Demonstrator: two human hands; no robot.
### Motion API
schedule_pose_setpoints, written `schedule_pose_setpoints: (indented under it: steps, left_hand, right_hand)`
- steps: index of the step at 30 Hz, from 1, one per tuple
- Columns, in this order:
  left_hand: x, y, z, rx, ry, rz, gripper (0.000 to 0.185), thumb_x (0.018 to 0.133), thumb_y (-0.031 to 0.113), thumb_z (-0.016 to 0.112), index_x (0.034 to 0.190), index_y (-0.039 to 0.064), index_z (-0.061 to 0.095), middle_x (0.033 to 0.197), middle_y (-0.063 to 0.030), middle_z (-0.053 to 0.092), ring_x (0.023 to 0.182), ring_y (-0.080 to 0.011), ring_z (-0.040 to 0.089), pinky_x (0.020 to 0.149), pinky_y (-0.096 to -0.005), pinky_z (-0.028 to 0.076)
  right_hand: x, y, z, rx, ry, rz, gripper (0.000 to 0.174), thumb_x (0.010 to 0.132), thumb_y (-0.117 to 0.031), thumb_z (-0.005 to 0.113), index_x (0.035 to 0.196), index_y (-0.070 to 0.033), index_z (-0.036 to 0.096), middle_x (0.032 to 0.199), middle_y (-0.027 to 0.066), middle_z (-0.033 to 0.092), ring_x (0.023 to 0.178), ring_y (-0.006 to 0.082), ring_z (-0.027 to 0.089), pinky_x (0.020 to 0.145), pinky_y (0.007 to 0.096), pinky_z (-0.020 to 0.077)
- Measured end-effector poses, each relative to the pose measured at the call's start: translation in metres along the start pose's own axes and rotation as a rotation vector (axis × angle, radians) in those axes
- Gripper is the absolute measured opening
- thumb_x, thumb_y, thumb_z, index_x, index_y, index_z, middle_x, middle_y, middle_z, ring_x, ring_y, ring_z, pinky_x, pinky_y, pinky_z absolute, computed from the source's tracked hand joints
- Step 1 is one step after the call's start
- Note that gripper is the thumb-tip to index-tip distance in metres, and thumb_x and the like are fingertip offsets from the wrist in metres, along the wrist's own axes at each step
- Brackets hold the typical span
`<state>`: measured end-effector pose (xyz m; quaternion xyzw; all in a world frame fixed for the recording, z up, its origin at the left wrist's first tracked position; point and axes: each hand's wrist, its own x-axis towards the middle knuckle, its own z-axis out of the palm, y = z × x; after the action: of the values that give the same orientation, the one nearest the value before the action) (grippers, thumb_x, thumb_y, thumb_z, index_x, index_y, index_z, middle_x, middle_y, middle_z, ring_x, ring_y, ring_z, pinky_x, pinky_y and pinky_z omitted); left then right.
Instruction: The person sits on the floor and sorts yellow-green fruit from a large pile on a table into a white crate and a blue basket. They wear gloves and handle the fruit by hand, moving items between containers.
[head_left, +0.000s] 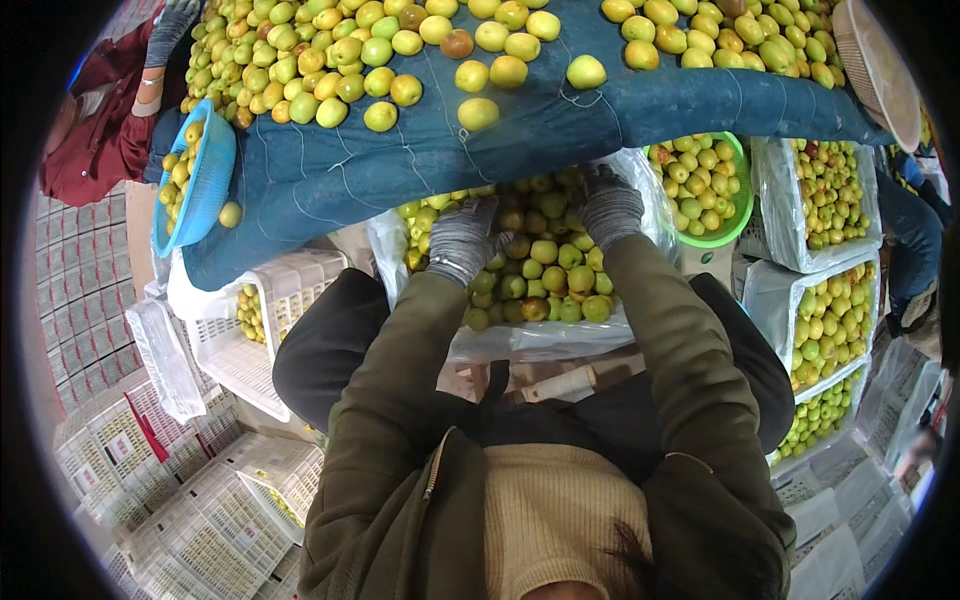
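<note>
My left hand (463, 238), in a grey knit glove, rests palm down on the left part of a heap of green-yellow jujubes (555, 277). Its thumb stands apart from the fingers, and no fruit shows in its grasp. At the heap's far right side is my right hand (611, 204), gloved alike, touching the fruit by the liner. Its fingertips are in shade under the cloth edge, so its grip is unclear. The jujubes lie in a container lined with clear plastic (540, 341), between my knees. Its far side is hidden by the blue cloth (337, 172).
More jujubes (300, 60) lie on the raised cloth. A blue basket (217, 157) stands left, a green basin (739, 217) right. Lined crates (765, 300) are stacked at right, white crates (225, 495) at lower left. Another person's gloved hand (171, 34) is at upper left.
</note>
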<state>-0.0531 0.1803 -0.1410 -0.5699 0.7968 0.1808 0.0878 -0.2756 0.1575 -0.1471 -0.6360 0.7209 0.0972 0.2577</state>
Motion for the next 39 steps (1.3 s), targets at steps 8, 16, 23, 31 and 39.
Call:
schedule_pose_setpoints:
  steps: [8, 16, 23, 31, 39]
  left_hand:
    - [0.004, -0.006, 0.026, -0.224, 0.39, -0.028, 0.038, 0.087, 0.03, 0.055, 0.12, 0.011, 0.055, 0.109, -0.0152, 0.062, 0.097, -0.0335, 0.059, 0.084, -0.0417, 0.048]
    - [0.041, 0.005, 0.013, -0.129, 0.125, 0.008, 0.039, 0.086, 0.039, 0.055, 0.116, 0.014, 0.059, 0.107, -0.0156, 0.063, 0.098, -0.0346, 0.059, 0.086, -0.0437, 0.046]
    - [0.039, -0.014, 0.022, -0.28, 0.048, 0.151, 0.028, 0.083, 0.026, 0.06, 0.107, 0.012, 0.065, 0.106, -0.0156, 0.063, 0.099, -0.0346, 0.059, 0.089, -0.0417, 0.045]
    - [-0.059, 0.012, 0.05, -0.767, 0.331, -0.071, 0.018, 0.086, 0.006, 0.056, 0.101, 0.006, 0.065, 0.093, -0.017, 0.063, 0.086, -0.0284, 0.061, 0.078, -0.0344, 0.049]
    - [-0.099, 0.056, 0.044, -1.244, 0.03, 0.055, 0.055, 0.082, -0.001, 0.062, 0.134, 0.006, 0.045, 0.128, -0.0072, 0.053, 0.11, -0.0156, 0.054, 0.093, -0.028, 0.046]
  right_hand:
    - [-0.008, 0.039, 0.032, 0.268, 0.183, -0.175, 0.045, 0.081, -0.031, 0.056, 0.123, -0.015, 0.05, 0.121, 0.0151, 0.054, 0.106, 0.032, 0.056, 0.091, 0.0439, 0.044]
    - [-0.037, 0.058, 0.029, 0.347, 0.296, -0.261, 0.045, 0.086, -0.043, 0.053, 0.117, -0.01, 0.057, 0.111, 0.0122, 0.063, 0.102, 0.0288, 0.06, 0.086, 0.0387, 0.0479]
    - [-0.085, 0.035, 0.027, -0.149, -0.366, -0.454, 0.062, 0.084, -0.052, 0.054, 0.132, -0.014, 0.045, 0.117, 0.0127, 0.06, 0.104, 0.031, 0.059, 0.091, 0.0384, 0.0457]
    - [-0.094, 0.02, 0.002, -0.167, -0.508, -0.349, 0.068, 0.079, -0.044, 0.066, 0.134, -0.014, 0.041, 0.113, 0.0181, 0.061, 0.104, 0.0339, 0.059, 0.086, 0.0426, 0.048]
    - [-0.101, 0.018, 0.043, 0.786, -0.313, -0.378, 0.065, 0.075, -0.05, 0.07, 0.123, -0.007, 0.056, 0.108, 0.0169, 0.064, 0.098, 0.025, 0.062, 0.087, 0.0332, 0.0475]
